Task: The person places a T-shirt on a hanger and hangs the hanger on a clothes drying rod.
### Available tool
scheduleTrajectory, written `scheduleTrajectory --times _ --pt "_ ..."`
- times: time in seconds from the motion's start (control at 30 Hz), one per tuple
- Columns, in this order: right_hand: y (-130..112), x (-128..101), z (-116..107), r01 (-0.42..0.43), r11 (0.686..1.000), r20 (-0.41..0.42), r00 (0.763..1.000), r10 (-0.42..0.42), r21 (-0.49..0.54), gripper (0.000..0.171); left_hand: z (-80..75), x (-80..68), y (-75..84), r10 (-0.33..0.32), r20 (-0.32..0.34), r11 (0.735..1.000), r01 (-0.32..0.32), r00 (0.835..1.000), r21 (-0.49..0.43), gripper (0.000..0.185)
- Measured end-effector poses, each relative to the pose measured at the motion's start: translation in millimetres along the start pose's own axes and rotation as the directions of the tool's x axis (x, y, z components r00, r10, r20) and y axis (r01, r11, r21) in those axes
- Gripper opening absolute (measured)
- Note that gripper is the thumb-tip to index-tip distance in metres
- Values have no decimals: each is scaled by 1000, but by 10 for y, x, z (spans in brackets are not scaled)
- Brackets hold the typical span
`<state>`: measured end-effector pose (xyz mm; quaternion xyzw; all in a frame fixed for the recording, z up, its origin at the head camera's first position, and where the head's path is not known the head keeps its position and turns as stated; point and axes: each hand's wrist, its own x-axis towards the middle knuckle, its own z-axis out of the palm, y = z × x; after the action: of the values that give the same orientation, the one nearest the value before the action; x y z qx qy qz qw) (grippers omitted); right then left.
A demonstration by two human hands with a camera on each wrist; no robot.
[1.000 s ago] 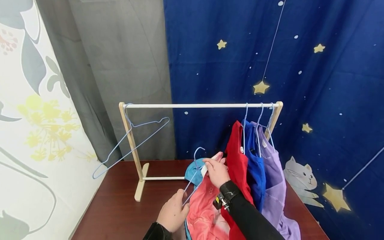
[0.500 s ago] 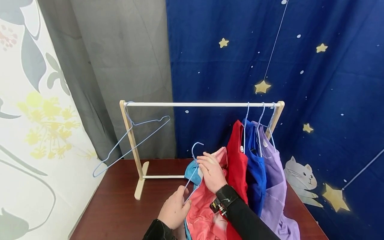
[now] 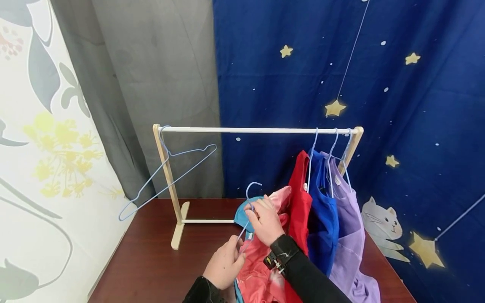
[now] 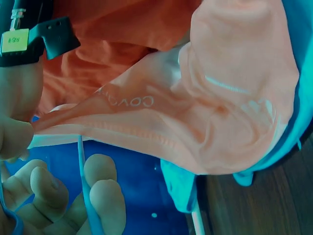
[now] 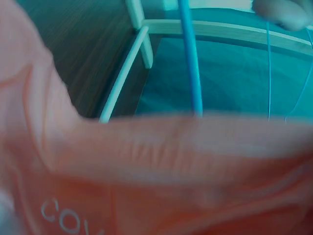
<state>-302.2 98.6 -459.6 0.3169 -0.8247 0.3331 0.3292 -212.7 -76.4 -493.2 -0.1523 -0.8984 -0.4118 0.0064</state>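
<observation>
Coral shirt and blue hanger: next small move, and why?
Probably work the collar further over the hanger's shoulder. The right hand pinches the coral shirt at the neck beside the blue hanger, the left hand grips the hanger's lower wire, and its hook sits below the rail.

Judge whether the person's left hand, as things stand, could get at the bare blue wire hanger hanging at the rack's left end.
Probably not yet: the left hand grips another blue wire hanger inside the coral shirt. The way to the bare hanger looks clear.
</observation>
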Motion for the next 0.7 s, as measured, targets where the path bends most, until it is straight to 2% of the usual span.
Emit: scheduleTrajectory --times 0.07,0.17,0.27,0.37,0.4,0.47,0.53,0.6,0.7 --pt "-10 15 -30 21 998 17 1000 -20 -64 10 21 8 -18 29 17 999 -29 999 -22 29" --pt "-12 38 -91 52 989 47 998 -46 -136 11 -1 20 -60 98 79 991 -89 992 -101 39" --pt "-2 61 -153 51 990 63 997 -42 -131 10 -97 26 -128 185 177 960 -140 967 -241 47" --pt "18 84 -212 3 996 58 998 2 -88 10 -217 44 -227 234 246 918 -130 941 -374 48" --pt "23 90 -231 -16 997 56 998 20 -72 9 -248 57 -265 235 257 906 -116 937 -407 46" --pt "33 96 -265 -52 998 56 997 54 -43 10 -275 93 -346 217 260 897 -87 941 -434 43" --pt "38 98 -304 -88 996 58 994 89 -15 10 -249 158 -418 211 241 908 -98 947 -408 41" --pt "43 95 -332 -112 994 59 992 111 11 10 -172 236 -480 214 215 933 -135 953 -333 39" --pt "42 89 -352 -136 989 55 990 133 52 11 -8 357 -549 266 188 953 -228 946 -201 36"
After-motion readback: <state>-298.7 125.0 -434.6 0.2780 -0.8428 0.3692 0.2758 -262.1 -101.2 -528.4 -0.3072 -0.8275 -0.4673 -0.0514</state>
